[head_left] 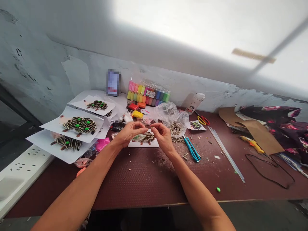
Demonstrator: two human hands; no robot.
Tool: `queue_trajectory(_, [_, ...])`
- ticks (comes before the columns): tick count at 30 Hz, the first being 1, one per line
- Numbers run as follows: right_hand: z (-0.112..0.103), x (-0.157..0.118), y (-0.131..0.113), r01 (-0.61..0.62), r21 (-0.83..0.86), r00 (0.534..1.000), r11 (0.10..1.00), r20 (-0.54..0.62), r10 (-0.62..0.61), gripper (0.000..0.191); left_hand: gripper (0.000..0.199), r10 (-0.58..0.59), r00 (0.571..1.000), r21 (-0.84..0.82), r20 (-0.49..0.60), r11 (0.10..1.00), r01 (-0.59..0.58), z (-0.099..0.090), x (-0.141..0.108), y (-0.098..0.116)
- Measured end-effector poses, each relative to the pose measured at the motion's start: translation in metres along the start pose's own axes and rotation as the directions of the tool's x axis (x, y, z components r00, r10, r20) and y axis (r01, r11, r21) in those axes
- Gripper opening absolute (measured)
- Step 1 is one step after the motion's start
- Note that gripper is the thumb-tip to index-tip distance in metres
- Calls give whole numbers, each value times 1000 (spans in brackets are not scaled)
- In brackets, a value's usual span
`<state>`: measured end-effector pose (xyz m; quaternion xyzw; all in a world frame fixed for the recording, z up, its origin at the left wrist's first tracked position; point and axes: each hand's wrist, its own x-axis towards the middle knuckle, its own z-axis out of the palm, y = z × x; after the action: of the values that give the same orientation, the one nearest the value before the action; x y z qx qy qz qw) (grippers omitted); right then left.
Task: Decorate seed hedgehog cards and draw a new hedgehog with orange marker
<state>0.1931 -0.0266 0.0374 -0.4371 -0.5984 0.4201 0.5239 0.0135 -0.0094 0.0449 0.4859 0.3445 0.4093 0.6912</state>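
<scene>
Both my hands are above a white card [134, 144] on which striped sunflower seeds [147, 138] form a spiny shape with small brown pieces along its lower edge. My left hand [130, 133] has thumb and forefinger pressed together, and a small clear plastic packet with something green in it [139, 137] shows under those fingers, held in the hand. Close by, on the card's right side, my right hand [164, 137] is closed in a pinch. Whatever lies between its fingertips is too small to make out. The two hands' fingertips are slightly apart.
Finished-looking seed hedgehog cards [79, 125] are stacked left, near a power strip [24, 170]. Behind are coloured clay packs [149, 94], a bag of seeds [176, 128] and a bottle [195, 103]. Teal-handled pliers [192, 149], scissors [203, 120], glue sticks [226, 154] and a glue gun [252, 144] lie right.
</scene>
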Motion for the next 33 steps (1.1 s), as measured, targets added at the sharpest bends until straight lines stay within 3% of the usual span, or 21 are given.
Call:
queue_trajectory(5, [0, 1, 2, 9, -9, 1000, 1000, -2, -9, 30, 42, 11, 1000, 60, -11, 998, -10, 0, 0, 0])
queue_trajectory(14, [1, 1, 0, -95, 87, 986, 992, 145, 82, 43, 53, -19, 995, 125, 93, 992, 8, 1, 1, -4])
queue_trajectory(21, [0, 1, 2, -61, 65, 992, 996, 118, 53, 46, 35, 10, 999, 116, 52, 993, -16, 6, -2, 0])
queue_trajectory(28, [1, 0, 2, -72, 72, 986, 995, 155, 60, 31, 32, -8, 1000, 63, 8, 998, 8, 1, -1, -3])
queue_trajectory(33, [-2, 3, 3, -18, 36, 999, 999, 46, 16, 8, 28, -6, 997, 28, -76, 1000, 9, 1, 0, -2])
